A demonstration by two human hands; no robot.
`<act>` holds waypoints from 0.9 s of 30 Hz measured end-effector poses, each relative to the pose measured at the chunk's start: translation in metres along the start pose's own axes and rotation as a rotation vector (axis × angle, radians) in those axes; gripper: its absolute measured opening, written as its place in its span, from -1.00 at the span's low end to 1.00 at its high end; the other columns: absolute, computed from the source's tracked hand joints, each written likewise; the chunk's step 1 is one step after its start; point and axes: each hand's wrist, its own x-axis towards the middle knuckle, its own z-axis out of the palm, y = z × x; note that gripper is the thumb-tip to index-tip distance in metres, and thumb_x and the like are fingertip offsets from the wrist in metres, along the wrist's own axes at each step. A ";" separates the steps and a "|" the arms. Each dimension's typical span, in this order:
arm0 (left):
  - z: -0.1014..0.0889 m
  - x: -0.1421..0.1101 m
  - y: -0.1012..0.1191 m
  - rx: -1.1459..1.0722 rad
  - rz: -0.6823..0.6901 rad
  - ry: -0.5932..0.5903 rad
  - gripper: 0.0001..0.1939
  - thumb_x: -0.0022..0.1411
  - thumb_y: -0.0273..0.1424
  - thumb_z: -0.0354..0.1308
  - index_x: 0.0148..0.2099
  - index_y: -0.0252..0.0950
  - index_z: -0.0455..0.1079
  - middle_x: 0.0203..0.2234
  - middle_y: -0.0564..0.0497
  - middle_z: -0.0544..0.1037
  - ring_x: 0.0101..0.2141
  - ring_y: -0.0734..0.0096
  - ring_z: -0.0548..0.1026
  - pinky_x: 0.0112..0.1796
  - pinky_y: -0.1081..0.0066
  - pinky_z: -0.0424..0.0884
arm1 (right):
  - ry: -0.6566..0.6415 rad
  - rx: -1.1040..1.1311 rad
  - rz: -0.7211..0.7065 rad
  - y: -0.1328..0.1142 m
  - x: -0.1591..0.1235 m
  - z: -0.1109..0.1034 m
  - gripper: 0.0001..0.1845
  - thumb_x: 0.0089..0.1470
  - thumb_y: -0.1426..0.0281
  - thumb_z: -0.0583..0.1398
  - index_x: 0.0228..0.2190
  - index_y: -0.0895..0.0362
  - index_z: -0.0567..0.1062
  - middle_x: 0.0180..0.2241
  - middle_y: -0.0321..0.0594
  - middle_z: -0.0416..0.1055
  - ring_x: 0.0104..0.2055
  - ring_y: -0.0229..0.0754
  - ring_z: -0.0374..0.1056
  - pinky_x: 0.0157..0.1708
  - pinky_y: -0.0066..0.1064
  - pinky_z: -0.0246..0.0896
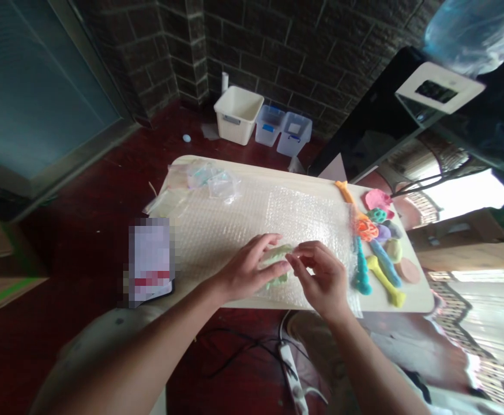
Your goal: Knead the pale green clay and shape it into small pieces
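In the head view, a green piece (pixel 277 252) is seen on the bubble wrap (pixel 312 213) that is spread over the counter (pixel 252 173), directly between the two hands. It is flanked by the left hand (pixel 247 266), which is the nearer: its thumb and fingers are held apart, the thumb laid across the piece and the fingers on its far side; whether it is gripped cannot be told. At the right edge of the piece, the thumb and fingertips of the right hand (pixel 326 276) are drawn together; what is pinched, if anything, cannot be made out. The long axis is too covered to be read. A teal stick (pixel 361 268) and a yellow bone (pixel 384 279) are placed well apart, beyond the right hand; clear bags (pixel 221 184) are left at the counter's left end.
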 end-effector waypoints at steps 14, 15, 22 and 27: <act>0.004 0.002 0.007 -0.210 -0.127 -0.077 -0.60 0.40 -0.07 0.12 0.00 -0.32 0.43 -0.53 0.06 0.51 -0.66 0.58 0.30 -0.61 0.55 0.16 | 0.043 0.380 0.374 -0.005 0.011 0.003 -0.74 0.10 0.18 0.41 -0.39 0.14 0.65 -0.60 -0.32 0.38 -0.61 -0.33 0.15 -0.63 -0.45 0.06; 0.003 0.002 0.007 -0.241 -0.150 -0.071 -0.59 0.40 -0.06 0.13 0.02 -0.30 0.40 -0.53 0.06 0.52 -0.67 0.58 0.30 -0.63 0.56 0.15 | 0.020 0.358 0.368 -0.006 0.010 0.002 -0.73 0.12 0.17 0.40 -0.37 0.14 0.65 -0.61 -0.33 0.36 -0.61 -0.33 0.15 -0.62 -0.45 0.05; -0.003 0.002 0.007 -0.288 -0.231 -0.043 -0.60 0.41 -0.04 0.12 0.00 -0.28 0.37 -0.58 0.07 0.52 -0.72 0.60 0.27 -0.68 0.59 0.13 | -0.073 0.183 0.121 -0.006 0.005 -0.008 -0.73 0.24 0.28 0.32 -0.04 0.07 0.65 -0.34 -0.23 0.42 -0.41 -0.26 0.34 -0.45 -0.39 0.25; -0.002 0.002 0.010 -0.316 -0.248 -0.077 -0.58 0.40 -0.05 0.12 0.02 -0.31 0.40 -0.57 0.03 0.55 -0.74 0.61 0.27 -0.71 0.59 0.13 | -0.102 0.159 0.079 -0.005 0.004 -0.013 -0.76 0.27 0.28 0.29 -0.07 0.04 0.67 -0.33 -0.21 0.42 -0.34 -0.21 0.38 -0.41 -0.37 0.28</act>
